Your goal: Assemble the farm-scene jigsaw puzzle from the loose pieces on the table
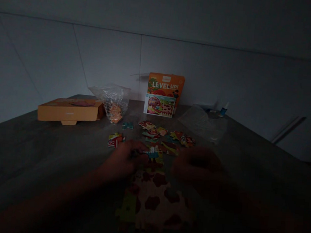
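The scene is very dim. A partly joined puzzle (155, 200) with brown cow spots lies on the table in front of me. My left hand (123, 160) rests at its upper left edge, fingers curled toward a small piece (152, 153). My right hand (197, 165) hovers at the upper right edge, blurred and dark. Several loose puzzle pieces (167, 136) lie scattered just beyond both hands, and one separate piece (115, 140) sits to the left.
An orange puzzle box lid (164, 94) leans upright against the wall. An orange box tray (69, 110) lies at the left. A clear plastic bag (114, 102) holds more pieces. Another crumpled clear bag (202, 122) and a small bottle (223, 109) sit at the right.
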A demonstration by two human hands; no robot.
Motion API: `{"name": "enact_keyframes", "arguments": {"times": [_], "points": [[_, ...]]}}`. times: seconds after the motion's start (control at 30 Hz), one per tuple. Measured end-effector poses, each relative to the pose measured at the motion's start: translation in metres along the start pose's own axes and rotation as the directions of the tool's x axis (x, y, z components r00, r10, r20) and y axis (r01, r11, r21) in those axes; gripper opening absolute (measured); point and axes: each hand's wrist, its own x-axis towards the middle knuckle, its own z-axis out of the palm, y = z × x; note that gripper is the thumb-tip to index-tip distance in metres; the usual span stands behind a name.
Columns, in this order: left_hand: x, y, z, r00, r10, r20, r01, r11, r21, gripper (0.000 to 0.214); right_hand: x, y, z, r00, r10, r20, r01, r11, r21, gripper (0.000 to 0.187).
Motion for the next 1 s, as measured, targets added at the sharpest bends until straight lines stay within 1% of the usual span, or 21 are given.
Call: {"name": "enact_keyframes", "arguments": {"times": [0.03, 0.07, 0.1, 0.13, 0.17, 0.2, 0.27, 0.33, 0.4, 0.5, 0.57, 0.77, 1.0], "points": [[0.0, 0.0, 0.0, 1.0, -0.001, -0.006, 0.001, 1.0, 0.01, 0.013, 0.007, 0.014, -0.006, 0.999, -0.023, -0.041, 0.02, 0.998, -0.064, 0.043], [0.0, 0.001, 0.0, 1.0, -0.004, -0.014, 0.004, 1.0, 0.019, 0.013, 0.012, 0.028, -0.01, 0.99, -0.066, -0.127, 0.045, 0.986, -0.16, 0.045], [0.0, 0.001, -0.001, 1.0, -0.006, -0.019, 0.006, 1.0, 0.025, 0.012, 0.017, 0.04, -0.014, 0.99, -0.102, -0.096, 0.076, 0.967, -0.243, 0.044], [0.0, 0.001, -0.001, 1.0, -0.006, -0.018, 0.006, 0.999, 0.032, 0.013, 0.021, 0.051, -0.016, 0.994, -0.084, -0.076, 0.059, 0.955, -0.292, 0.041], [0.0, 0.001, -0.002, 1.0, -0.003, -0.017, 0.004, 0.999, 0.04, 0.014, 0.024, 0.057, -0.016, 0.992, -0.068, -0.105, 0.032, 0.948, -0.316, 0.038], [0.0, 0.001, -0.003, 1.0, 0.002, -0.014, -0.002, 0.999, 0.048, 0.015, 0.026, 0.061, -0.016, 0.994, -0.053, -0.093, 0.02, 0.947, -0.32, 0.032], [0.0, 0.002, -0.004, 1.0, 0.015, -0.013, -0.014, 0.998, 0.065, 0.015, 0.027, 0.059, -0.013, 0.998, -0.037, -0.041, 0.024, 0.957, -0.29, 0.024], [-0.001, 0.003, -0.005, 1.0, 0.027, -0.007, -0.026, 0.996, 0.079, 0.016, 0.025, 0.052, -0.008, 0.998, -0.044, 0.033, 0.05, 0.969, -0.241, 0.025], [-0.001, 0.005, -0.005, 0.998, 0.052, 0.016, -0.054, 0.995, 0.082, 0.016, 0.023, 0.046, -0.003, 0.996, -0.056, 0.075, 0.071, 0.974, -0.215, 0.028], [-0.002, 0.005, -0.005, 0.994, 0.098, 0.046, -0.101, 0.993, 0.068, 0.017, 0.021, 0.045, 0.002, 0.991, -0.097, 0.091, 0.115, 0.97, -0.216, 0.021], [-0.002, 0.005, -0.005, 0.993, 0.104, 0.049, -0.106, 0.993, 0.056, 0.017, 0.021, 0.046, 0.002, 0.99, -0.111, 0.091, 0.128, 0.969, -0.212, 0.018], [-0.002, 0.003, -0.005, 0.988, 0.14, 0.061, -0.143, 0.988, 0.054, 0.017, 0.02, 0.048, 0.0, 0.99, -0.094, 0.102, 0.116, 0.965, -0.235, 0.016], [-0.003, 0.003, -0.006, 0.991, 0.123, 0.06, -0.128, 0.988, 0.082, 0.016, 0.021, 0.045, 0.003, 0.99, -0.071, 0.119, 0.092, 0.978, -0.186, 0.016]]}}
